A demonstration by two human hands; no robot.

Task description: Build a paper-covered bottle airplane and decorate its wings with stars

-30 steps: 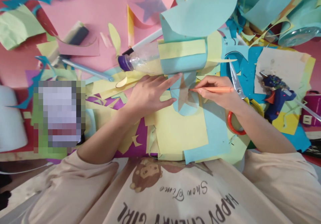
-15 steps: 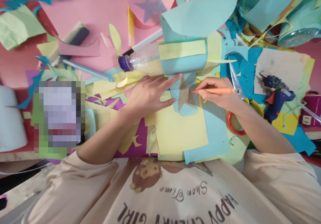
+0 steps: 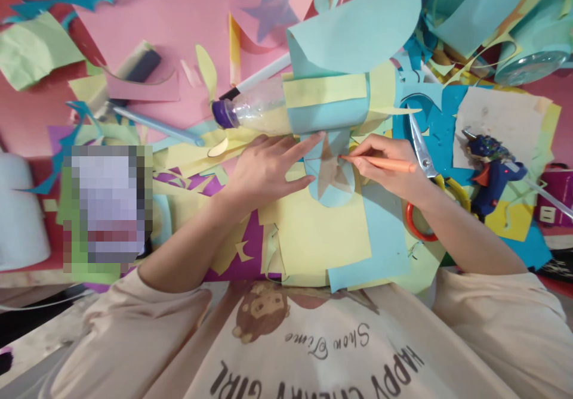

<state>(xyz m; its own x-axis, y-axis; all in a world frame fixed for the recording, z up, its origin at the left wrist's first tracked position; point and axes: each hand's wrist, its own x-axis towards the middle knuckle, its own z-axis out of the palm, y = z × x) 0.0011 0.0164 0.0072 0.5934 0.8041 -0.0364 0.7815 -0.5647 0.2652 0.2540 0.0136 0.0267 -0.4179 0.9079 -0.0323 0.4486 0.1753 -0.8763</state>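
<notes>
My right hand (image 3: 388, 163) pinches an orange marker (image 3: 385, 163), its tip on a brown star (image 3: 329, 175) coloured on a light blue paper wing. That wing (image 3: 344, 196) juts from a plastic bottle (image 3: 257, 111) lying on its side, with a purple cap (image 3: 224, 114) and a wrap of blue and yellow paper. My left hand (image 3: 273, 166) lies spread, its fingertips at the wing's left edge beside the bottle. The opposite blue wing (image 3: 358, 29) rises beyond the bottle. Beneath the near wing is a yellow paper sheet (image 3: 322, 238).
Scissors (image 3: 421, 148) with red and yellow handles lie by my right forearm. A blue glue gun (image 3: 496, 178) rests farther right. Paper scraps, a pale blue pen (image 3: 156, 124) and a blurred-out rectangular object (image 3: 110, 202) lie to the left.
The marker's tip has shifted very slightly on the star. My left hand and the bottle stay in place.
</notes>
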